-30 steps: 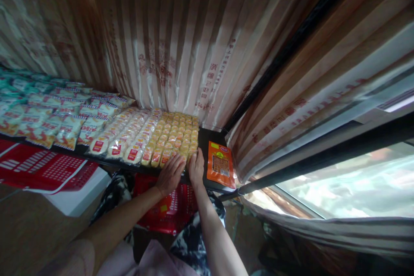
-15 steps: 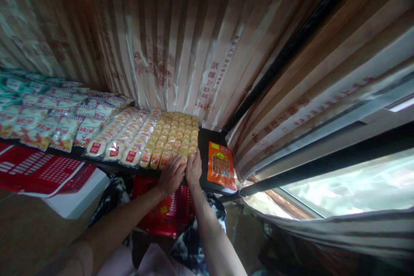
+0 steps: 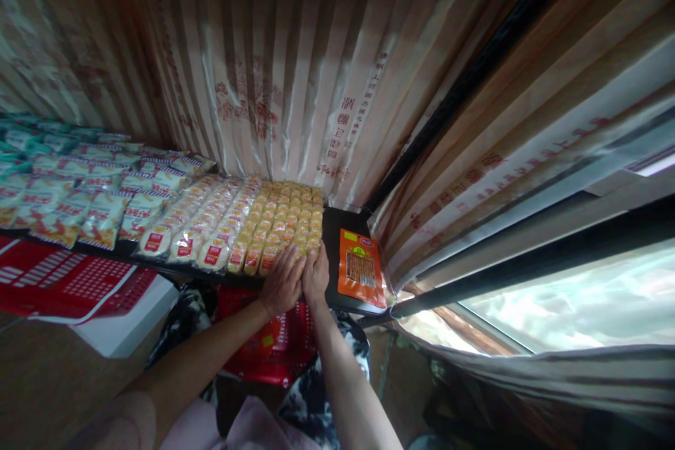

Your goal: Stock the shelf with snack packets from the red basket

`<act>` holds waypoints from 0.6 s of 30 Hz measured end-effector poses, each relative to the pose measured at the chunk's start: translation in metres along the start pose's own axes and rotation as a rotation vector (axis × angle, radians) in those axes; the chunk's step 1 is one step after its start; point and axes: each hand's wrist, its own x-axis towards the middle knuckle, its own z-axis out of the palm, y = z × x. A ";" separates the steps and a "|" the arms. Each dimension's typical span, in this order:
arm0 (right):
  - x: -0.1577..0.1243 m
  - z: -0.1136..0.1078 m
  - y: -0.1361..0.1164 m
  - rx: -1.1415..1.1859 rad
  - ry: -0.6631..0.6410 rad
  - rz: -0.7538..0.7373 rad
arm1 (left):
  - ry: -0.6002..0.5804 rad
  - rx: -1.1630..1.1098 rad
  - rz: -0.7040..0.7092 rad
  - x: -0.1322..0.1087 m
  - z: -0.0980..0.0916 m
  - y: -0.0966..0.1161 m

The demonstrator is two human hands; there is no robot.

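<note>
Yellow packs (image 3: 279,214) near black table's (image 3: 336,225) right end, rows running front edge to back, dead ahead of left hand (image 3: 285,283) and right hand (image 3: 316,279), both cupped at the front-right corner of the block, right hand nearer table's right edge, can't tell if either grips.

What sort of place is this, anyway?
Probably a small snack shop or stall, though I can't be sure: yellow packs stand in tight rows on a black shelf, white-labelled snack bags fill more rows, and a red basket sits below.
</note>
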 end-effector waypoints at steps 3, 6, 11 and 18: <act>0.000 0.000 0.000 -0.008 0.008 -0.007 | 0.015 0.030 0.001 0.003 0.001 0.001; 0.000 -0.001 -0.001 -0.004 -0.015 0.007 | 0.030 0.045 -0.001 0.004 0.001 0.001; 0.001 -0.001 -0.001 0.016 -0.012 0.005 | 0.014 0.032 -0.012 0.004 0.001 0.000; 0.001 0.000 0.006 0.032 -0.002 0.000 | -0.033 0.043 -0.034 0.005 0.003 -0.001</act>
